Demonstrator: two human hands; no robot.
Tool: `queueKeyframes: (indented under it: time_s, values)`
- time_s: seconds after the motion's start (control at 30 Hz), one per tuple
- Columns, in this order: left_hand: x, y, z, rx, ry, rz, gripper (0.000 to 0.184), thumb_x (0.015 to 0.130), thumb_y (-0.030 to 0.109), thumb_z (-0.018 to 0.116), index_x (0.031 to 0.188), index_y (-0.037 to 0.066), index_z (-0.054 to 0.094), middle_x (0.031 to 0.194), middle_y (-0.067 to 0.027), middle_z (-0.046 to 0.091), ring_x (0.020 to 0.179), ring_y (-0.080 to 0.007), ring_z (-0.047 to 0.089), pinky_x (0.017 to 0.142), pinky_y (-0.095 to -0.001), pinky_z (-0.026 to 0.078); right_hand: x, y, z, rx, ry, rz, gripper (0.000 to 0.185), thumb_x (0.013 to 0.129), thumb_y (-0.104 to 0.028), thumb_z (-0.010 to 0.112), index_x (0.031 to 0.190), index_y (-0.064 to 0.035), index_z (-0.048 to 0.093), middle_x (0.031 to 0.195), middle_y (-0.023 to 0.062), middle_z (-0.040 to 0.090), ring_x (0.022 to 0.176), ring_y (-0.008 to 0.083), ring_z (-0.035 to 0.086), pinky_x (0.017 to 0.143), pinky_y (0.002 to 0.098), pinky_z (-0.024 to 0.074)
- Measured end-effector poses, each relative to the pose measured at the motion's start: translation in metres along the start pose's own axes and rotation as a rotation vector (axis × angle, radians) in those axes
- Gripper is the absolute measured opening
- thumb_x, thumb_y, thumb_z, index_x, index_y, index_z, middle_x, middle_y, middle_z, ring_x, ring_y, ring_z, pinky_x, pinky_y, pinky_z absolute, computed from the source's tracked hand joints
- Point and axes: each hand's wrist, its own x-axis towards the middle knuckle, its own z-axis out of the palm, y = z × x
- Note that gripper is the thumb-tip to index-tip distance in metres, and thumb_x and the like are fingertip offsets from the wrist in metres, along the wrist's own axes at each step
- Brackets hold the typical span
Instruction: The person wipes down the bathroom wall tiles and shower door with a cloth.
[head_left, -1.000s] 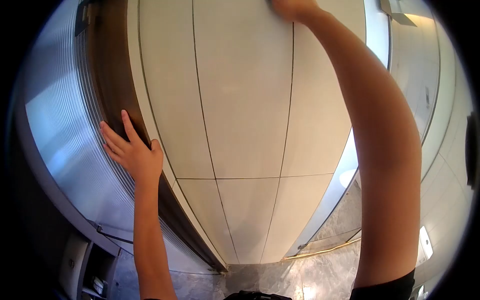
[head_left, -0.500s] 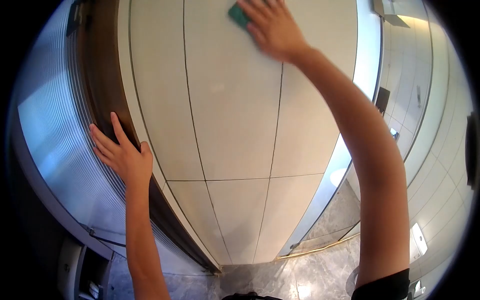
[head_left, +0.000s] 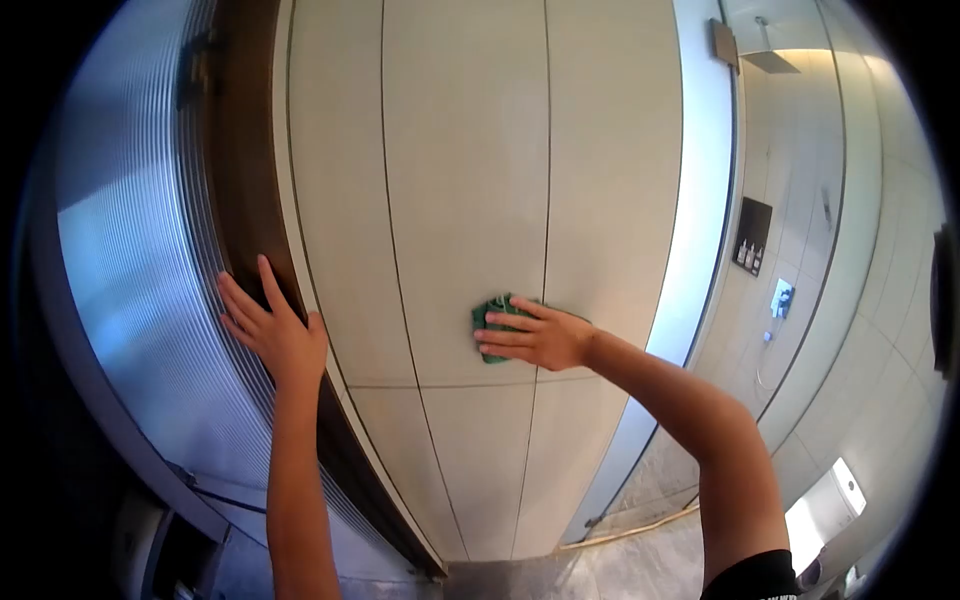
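Note:
A green cloth (head_left: 482,320) lies against the pale tiled wall (head_left: 460,220), just above a horizontal joint. Over it rests my right hand (head_left: 545,338), fingers stretched toward the left, pressing the cloth to the wall; part of the cloth is hidden under the fingers and palm. To the left, my left hand (head_left: 288,335) is spread open with nothing in it. Its fingers lie over the dark brown door frame (head_left: 245,170) and the edge of the ribbed glass panel (head_left: 130,250), and its thumb points up beside the wall's edge.
Right of the wall, a glass shower area holds a rain shower head (head_left: 772,62), a dark niche (head_left: 752,238) with bottles, and a shower control (head_left: 782,298). Grey marble flooring (head_left: 640,570) runs below. A cabinet (head_left: 145,545) stands at lower left.
My right hand has brought the green cloth down the wall from near the top of view to mid-height. My left hand stays on the door frame while the view has tilted upward.

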Motion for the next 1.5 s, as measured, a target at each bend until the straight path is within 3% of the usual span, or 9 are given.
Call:
queueKeyframes:
  time_s: [0.23,0.43,0.7,0.87,1.0,1.1,1.2,1.4,1.5]
  values:
    - [0.002,0.0,0.004,-0.021,0.0,-0.026,0.1,0.069,0.009,0.071,0.15,0.018,0.014,0.153,-0.0248,-0.005,0.142,-0.0419,0.0,0.11,-0.0614,0.011,0.01,0.035,-0.03,-0.017,0.03,0.11,0.059,0.084,-0.014,0.055,0.141,-0.0184,0.039,0.151,-0.0018,0.03,0.141,0.0241,0.023,0.116,0.046,0.018]
    - [-0.003,-0.004,0.006,0.03,0.002,-0.018,0.1,0.068,0.01,0.071,0.15,0.018,0.015,0.153,-0.0249,-0.005,0.142,-0.0417,0.002,0.11,-0.06,0.013,0.034,0.117,-0.076,-0.173,0.164,0.446,0.054,0.093,-0.023,0.05,0.143,-0.0176,0.034,0.152,0.0029,0.026,0.142,0.0262,0.019,0.116,0.0456,0.0159]
    - [-0.001,-0.004,0.009,0.06,0.033,-0.01,0.098,0.068,0.009,0.069,0.15,0.017,0.016,0.152,-0.0264,-0.001,0.142,-0.0427,0.004,0.11,-0.0596,0.014,0.055,0.221,-0.118,-0.307,0.537,0.779,0.05,0.096,-0.025,0.044,0.144,-0.0166,0.031,0.152,0.0046,0.027,0.141,0.0287,0.02,0.115,0.0456,0.0179]
    - [-0.002,-0.003,0.001,0.043,0.003,-0.019,0.098,0.068,0.009,0.069,0.15,0.017,0.016,0.152,-0.0263,-0.003,0.142,-0.0422,0.002,0.11,-0.06,0.013,0.117,0.237,-0.114,-0.282,0.809,0.992,0.051,0.093,-0.019,0.044,0.142,-0.0095,0.034,0.15,0.0105,0.03,0.14,0.0356,0.02,0.112,0.0552,0.0149]
    - [0.0,-0.004,0.007,0.063,0.011,-0.008,0.1,0.067,0.009,0.07,0.15,0.016,0.015,0.152,-0.0266,-0.003,0.142,-0.0429,0.003,0.109,-0.0603,0.014,0.198,0.209,-0.097,-0.225,0.794,0.867,0.053,0.09,-0.019,0.042,0.141,-0.0075,0.036,0.15,0.0117,0.029,0.142,0.0346,0.018,0.113,0.0555,0.011]
    - [0.0,-0.003,0.004,0.063,0.013,0.005,0.1,0.067,0.009,0.07,0.15,0.016,0.015,0.152,-0.0269,-0.003,0.141,-0.0434,0.003,0.109,-0.0602,0.014,0.245,0.186,-0.092,-0.153,0.722,0.861,0.056,0.091,-0.019,0.037,0.145,-0.0077,0.029,0.154,0.0097,0.021,0.143,0.0331,0.012,0.114,0.0551,0.0045]
    - [0.001,-0.002,0.001,0.067,0.01,0.007,0.1,0.067,0.009,0.07,0.15,0.015,0.015,0.152,-0.027,-0.003,0.141,-0.0435,0.004,0.11,-0.0601,0.014,0.265,0.168,-0.097,-0.181,0.654,0.835,0.056,0.093,-0.021,0.043,0.145,-0.0084,0.027,0.153,0.0089,0.022,0.143,0.0317,0.013,0.115,0.0521,0.0093]
    - [-0.001,-0.003,0.002,0.048,0.032,0.034,0.099,0.067,0.008,0.068,0.151,0.016,0.015,0.153,-0.0256,-0.003,0.142,-0.0424,0.003,0.11,-0.0602,0.013,0.23,0.178,-0.093,-0.131,0.71,0.79,0.052,0.093,-0.021,0.043,0.143,-0.0098,0.033,0.151,0.0093,0.027,0.142,0.0308,0.017,0.115,0.0489,0.0111]
    - [0.0,-0.001,0.002,0.053,0.038,0.03,0.099,0.067,0.008,0.068,0.15,0.014,0.016,0.153,-0.026,-0.003,0.142,-0.0426,0.004,0.11,-0.0598,0.013,0.173,0.199,-0.093,-0.155,0.855,0.845,0.05,0.093,-0.02,0.045,0.141,-0.01,0.036,0.149,0.0106,0.031,0.14,0.0322,0.021,0.115,0.049,0.0127]
